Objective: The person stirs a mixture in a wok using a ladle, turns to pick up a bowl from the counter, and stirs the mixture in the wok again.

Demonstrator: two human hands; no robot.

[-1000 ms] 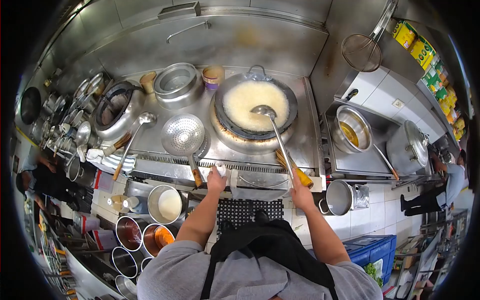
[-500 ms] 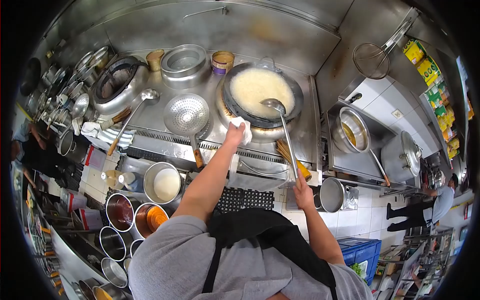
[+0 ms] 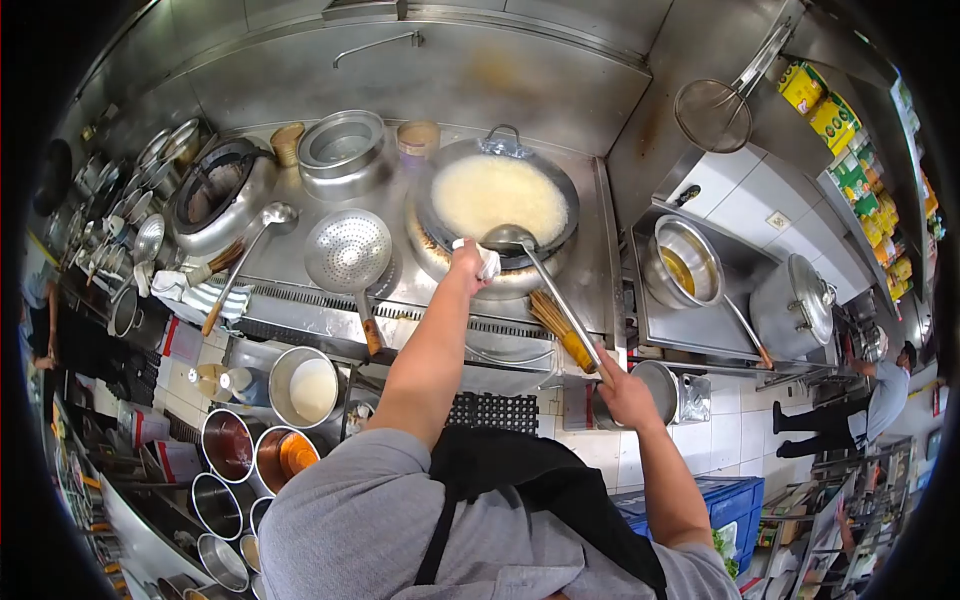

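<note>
A large dark wok [image 3: 568, 232] on the stove holds pale, foamy liquid [image 3: 500, 195]. My left hand [image 3: 467, 264] is closed on a folded white cloth [image 3: 489, 263] at the wok's near rim; the cloth hides whatever lies under it. In my right hand [image 3: 630, 396] is the handle end of a long metal ladle [image 3: 550, 283]. Its dark bowl rests at the near edge of the foam, beside the cloth. Under the ladle's shaft lies a bamboo brush [image 3: 560, 328] with a yellow-wrapped end. Left of the wok, a perforated skimmer [image 3: 348, 250] rests on the stove.
A second ladle [image 3: 240, 265] and a lidded-looking metal pot [image 3: 343, 150] sit further left. Pots of sauces [image 3: 287, 460] stand at my lower left. To the right are a metal bowl [image 3: 688, 262] and a stockpot [image 3: 793, 305]. Another person [image 3: 870, 400] stands far right.
The ladle's bowl has come back from the foam toward the wok's near rim, and my right hand has moved right and slightly down. My left hand stays on the cloth. The view has shifted slightly.
</note>
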